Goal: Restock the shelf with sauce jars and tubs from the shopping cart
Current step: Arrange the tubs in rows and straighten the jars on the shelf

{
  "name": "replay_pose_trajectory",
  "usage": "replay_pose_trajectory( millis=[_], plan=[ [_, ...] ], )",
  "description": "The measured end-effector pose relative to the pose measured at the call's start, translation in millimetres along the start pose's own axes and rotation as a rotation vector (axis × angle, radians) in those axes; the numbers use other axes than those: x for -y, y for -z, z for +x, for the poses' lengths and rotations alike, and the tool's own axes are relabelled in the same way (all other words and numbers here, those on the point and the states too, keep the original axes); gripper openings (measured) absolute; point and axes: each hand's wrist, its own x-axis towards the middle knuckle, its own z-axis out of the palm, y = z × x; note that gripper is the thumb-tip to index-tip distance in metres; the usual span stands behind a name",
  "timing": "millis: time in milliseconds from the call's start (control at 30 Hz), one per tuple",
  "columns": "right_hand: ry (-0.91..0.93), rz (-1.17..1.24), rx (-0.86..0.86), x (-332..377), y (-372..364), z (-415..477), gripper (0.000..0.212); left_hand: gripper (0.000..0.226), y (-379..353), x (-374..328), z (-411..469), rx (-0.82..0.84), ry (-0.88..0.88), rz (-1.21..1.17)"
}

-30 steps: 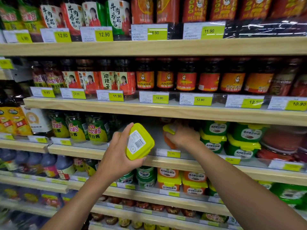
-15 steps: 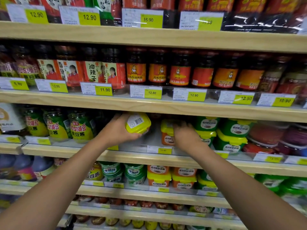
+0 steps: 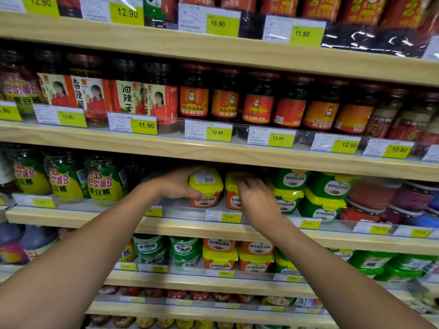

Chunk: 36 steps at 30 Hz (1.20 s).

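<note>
Yellow-lidded and orange-bodied, the tub (image 3: 206,186) stands in the head view on the middle shelf (image 3: 190,227), in the gap between the green-and-yellow jars (image 3: 104,180) at the left and a second tub (image 3: 231,194) of the same kind just beside it on the right. It is upright, lid upward, with the white barcode sticker on the lid showing toward the camera and the printed orange face turned out to the aisle. Its wider side runs along the shelf front. Whether its base rests fully on the shelf cannot be told.

The left hand (image 3: 174,184) grips this tub from its left side, fingers curled round the lid and the thumb lying across the lid's lower front edge. The right hand (image 3: 257,200) reaches in from the right and holds the second tub, bent fingers hooked over the front of its yellow lid and covering much of its label.

Right of that stand green tubs (image 3: 323,205) with yellow lids, stacked two high. A yellow price tag (image 3: 228,217) reading 10.90 sits on the rail below the two orange tubs. On the shelf above stands a row of dark jars (image 3: 257,108) with red labels.
</note>
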Motion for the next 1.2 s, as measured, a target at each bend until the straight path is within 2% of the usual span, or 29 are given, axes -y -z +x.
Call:
replay_pose_trajectory(
  millis=[133,233,367,467,567,667,733,800,1200],
  plan=[
    [0.003,-0.041,-0.006,1,-5,0,0.065,0.07,0,1,-5,-0.01,-0.042,0.099],
    [0.003,-0.062,0.0,2,-9,0,0.062,0.064,-7,-2,-14,-0.147,-0.14,0.293],
    [0.021,-0.03,0.056,-2,-14,6,0.067,0.06,-23,-7,-28,-0.309,-0.194,0.473],
    [-0.024,0.039,0.147,-6,-13,16,0.068,0.059,-30,-8,-33,-0.39,-0.243,0.449],
    [-0.061,-0.002,0.218,-5,-17,25,0.073,0.06,-35,-7,-34,-0.412,-0.246,0.428],
    [-0.092,-0.068,0.267,-1,-18,35,0.059,0.061,-38,-4,-33,-0.428,-0.249,0.413],
    [-0.103,-0.096,0.275,-2,-18,42,0.043,0.061,-39,-4,-33,-0.438,-0.26,0.4],
    [-0.103,-0.09,0.274,-5,-21,49,0.037,0.06,-39,-3,-33,-0.446,-0.259,0.38],
    [-0.145,0.187,0.209,-13,-42,77,0.041,0.059,-46,3,-32,-0.502,-0.26,0.455]
  ],
)
